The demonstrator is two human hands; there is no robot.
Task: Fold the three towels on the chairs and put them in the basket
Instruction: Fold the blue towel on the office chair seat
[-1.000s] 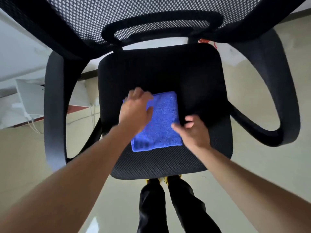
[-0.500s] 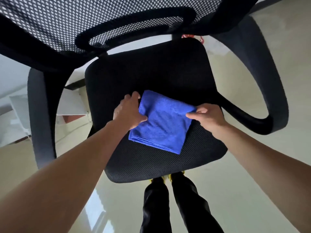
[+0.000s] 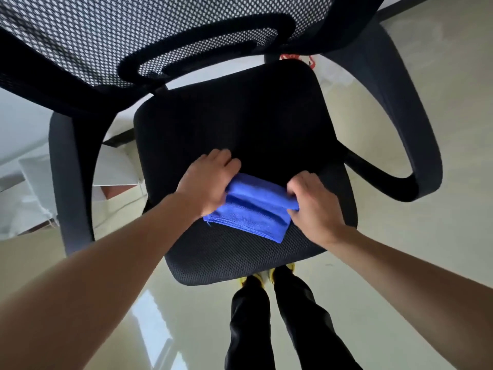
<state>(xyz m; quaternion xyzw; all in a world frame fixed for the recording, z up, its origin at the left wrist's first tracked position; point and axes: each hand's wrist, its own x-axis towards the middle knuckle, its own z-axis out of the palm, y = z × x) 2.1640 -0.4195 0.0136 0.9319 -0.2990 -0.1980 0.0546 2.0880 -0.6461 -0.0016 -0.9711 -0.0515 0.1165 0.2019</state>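
Note:
A folded blue towel [image 3: 250, 212] lies on the front half of a black mesh office chair seat [image 3: 240, 124]. My left hand [image 3: 206, 181] grips the towel's left far corner. My right hand [image 3: 312, 204] grips its right far edge. Between the two hands the far part of the towel is lifted and doubled toward me, while the near edge rests flat on the seat. No basket and no other towels are in view.
The chair's mesh backrest [image 3: 133, 36] fills the top of the view. Black armrests curve at the left [image 3: 69, 182] and right [image 3: 410, 129]. White boxes [image 3: 29, 188] sit on the pale glossy floor at left. My legs stand just below the seat's front edge.
The towel lay flat under my left palm, was then turned on the seat, and both hands have now closed on its far edge and pulled it toward me.

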